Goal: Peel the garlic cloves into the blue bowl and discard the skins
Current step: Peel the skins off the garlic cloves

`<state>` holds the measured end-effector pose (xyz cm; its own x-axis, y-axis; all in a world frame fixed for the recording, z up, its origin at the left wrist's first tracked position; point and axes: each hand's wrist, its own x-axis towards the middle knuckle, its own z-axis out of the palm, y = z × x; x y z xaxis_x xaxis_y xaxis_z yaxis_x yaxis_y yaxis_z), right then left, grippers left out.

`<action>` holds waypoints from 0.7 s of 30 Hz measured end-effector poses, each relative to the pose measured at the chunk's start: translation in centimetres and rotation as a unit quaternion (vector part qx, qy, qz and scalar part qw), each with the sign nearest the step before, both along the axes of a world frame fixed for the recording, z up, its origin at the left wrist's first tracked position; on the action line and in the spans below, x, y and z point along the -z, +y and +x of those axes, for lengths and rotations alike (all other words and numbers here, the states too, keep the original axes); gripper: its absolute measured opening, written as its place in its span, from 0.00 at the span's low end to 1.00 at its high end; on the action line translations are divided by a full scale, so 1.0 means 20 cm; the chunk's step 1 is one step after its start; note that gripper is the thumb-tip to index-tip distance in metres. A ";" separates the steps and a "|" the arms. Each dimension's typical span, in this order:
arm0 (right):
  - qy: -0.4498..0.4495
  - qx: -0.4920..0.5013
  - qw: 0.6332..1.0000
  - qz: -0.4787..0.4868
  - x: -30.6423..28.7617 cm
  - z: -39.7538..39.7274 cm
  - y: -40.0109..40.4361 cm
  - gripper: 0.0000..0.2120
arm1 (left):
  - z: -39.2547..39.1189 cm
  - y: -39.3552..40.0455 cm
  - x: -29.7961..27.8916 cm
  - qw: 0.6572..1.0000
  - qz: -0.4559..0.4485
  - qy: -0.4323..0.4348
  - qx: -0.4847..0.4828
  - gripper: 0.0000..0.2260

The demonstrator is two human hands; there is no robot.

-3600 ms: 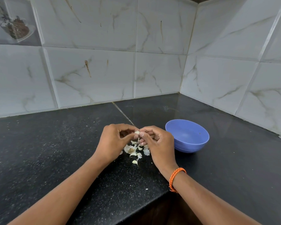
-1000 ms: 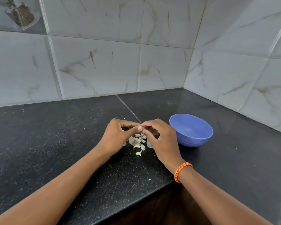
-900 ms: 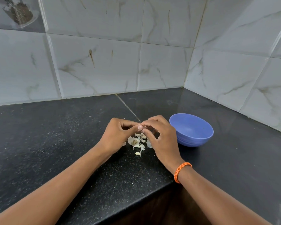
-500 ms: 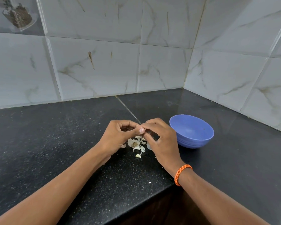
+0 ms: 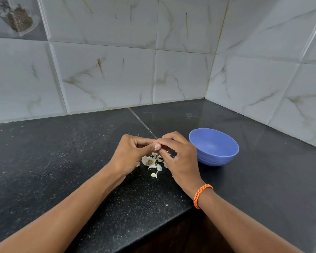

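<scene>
My left hand (image 5: 130,154) and my right hand (image 5: 179,157) meet fingertip to fingertip just above the black counter, pinching a small garlic clove between them; the clove itself is almost wholly hidden by the fingers. Below the hands lies a little heap of white garlic skins and pieces (image 5: 151,162), with one loose piece (image 5: 154,175) nearer to me. The blue bowl (image 5: 214,146) stands on the counter right of my right hand, and I see nothing inside it.
The black speckled counter (image 5: 62,161) runs into a corner of grey marbled wall tiles (image 5: 108,73). Its front edge (image 5: 153,229) steps back below my right wrist, which wears an orange band (image 5: 202,195). Small white crumbs dot the counter.
Both hands stay together over the skins with small finger shifts while working the clove. The view has drifted slightly; the bowl and the heap have not moved.
</scene>
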<state>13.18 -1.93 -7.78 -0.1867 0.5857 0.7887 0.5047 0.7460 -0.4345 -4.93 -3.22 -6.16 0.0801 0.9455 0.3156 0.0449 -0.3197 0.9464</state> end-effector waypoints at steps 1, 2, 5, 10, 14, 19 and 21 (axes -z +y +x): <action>-0.001 0.003 1.000 0.003 0.00 0.00 0.00 0.11 | 0.00 0.00 0.00 1.000 0.003 0.000 -0.002 0.07; -0.002 0.005 1.000 0.004 0.00 0.00 0.00 0.11 | 0.01 -0.01 0.00 1.000 0.007 -0.001 -0.002 0.07; 0.002 0.001 1.000 -0.007 0.00 0.00 0.01 0.10 | 0.02 -0.01 0.00 1.000 0.003 -0.016 0.000 0.07; 0.022 -0.020 0.999 -0.030 -0.01 0.00 0.00 0.09 | 0.01 0.00 -0.01 1.000 -0.018 -0.022 -0.012 0.07; 0.034 -0.050 0.997 -0.053 -0.01 0.00 0.01 0.12 | -0.02 -0.01 -0.02 0.999 -0.028 0.001 -0.029 0.08; 0.069 -0.036 0.996 -0.052 -0.01 0.01 0.01 0.09 | -0.02 -0.02 -0.01 0.999 -0.028 0.002 -0.021 0.09; 0.074 -0.033 0.995 -0.054 0.00 0.01 0.01 0.09 | -0.02 -0.02 -0.01 0.999 -0.028 -0.004 -0.024 0.08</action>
<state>13.43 -1.70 -7.72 -0.1138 0.6586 0.7439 0.3808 0.7205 -0.5796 -5.32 -3.57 -5.96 0.0321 0.9644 0.2626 0.0504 -0.2640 0.9632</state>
